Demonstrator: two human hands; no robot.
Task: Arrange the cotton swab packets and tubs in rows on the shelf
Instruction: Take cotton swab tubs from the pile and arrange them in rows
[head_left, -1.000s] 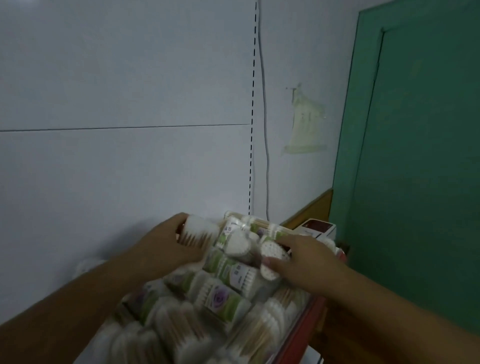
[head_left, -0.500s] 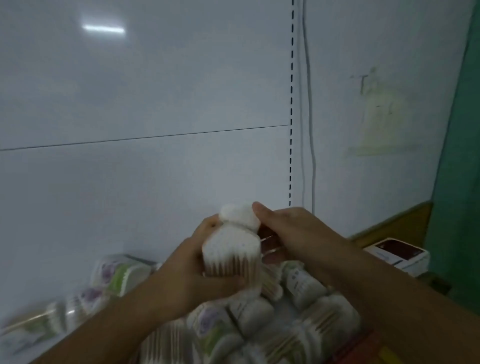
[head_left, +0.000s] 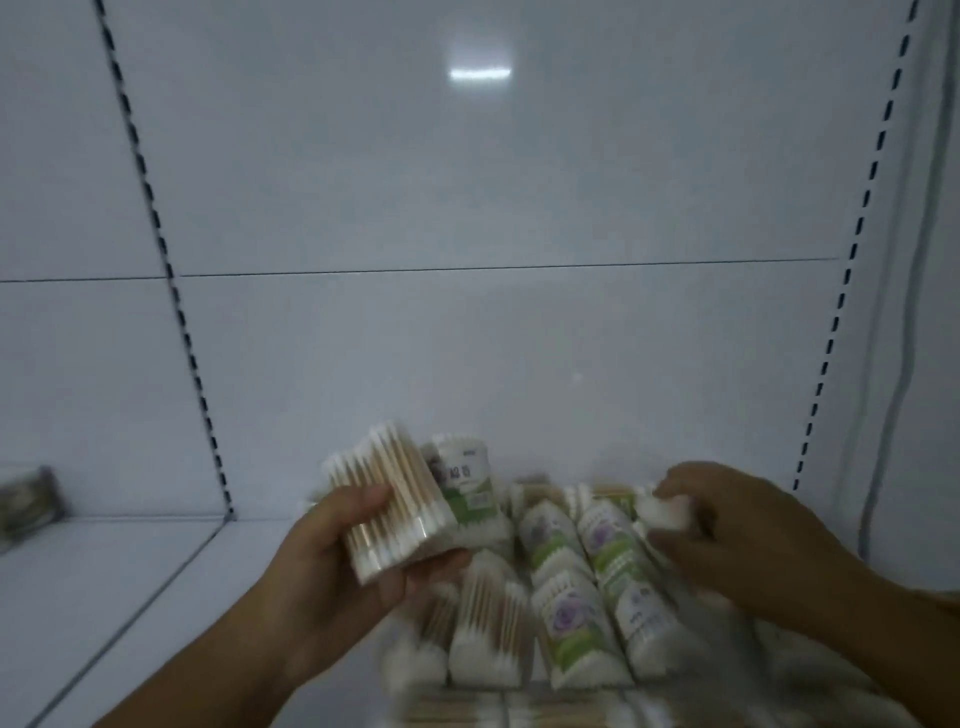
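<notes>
My left hand (head_left: 332, 561) grips a clear packet of wooden-stick cotton swabs (head_left: 389, 499), tilted and lifted above the pile. Right behind the packet stands a green-and-white labelled swab pack (head_left: 465, 480). My right hand (head_left: 737, 530) pinches a small white swab packet (head_left: 667, 512) at the pile's right side. Between and below the hands lies a heap of swab packets (head_left: 571, 613), some with purple flower labels, some plain with wooden sticks, on the white shelf (head_left: 104, 582).
The shelf's white back panel has dashed slotted uprights at left (head_left: 171, 291) and right (head_left: 852, 260). A blurred dark item (head_left: 26, 499) sits at the far left of the neighbouring shelf bay. A cable (head_left: 914, 312) runs down the right edge.
The view has swung left onto the shelf. My hands, together on one packet half a second ago, have parted: the left holds the wooden-stick packet, the right has dropped to the pile's right side.
</notes>
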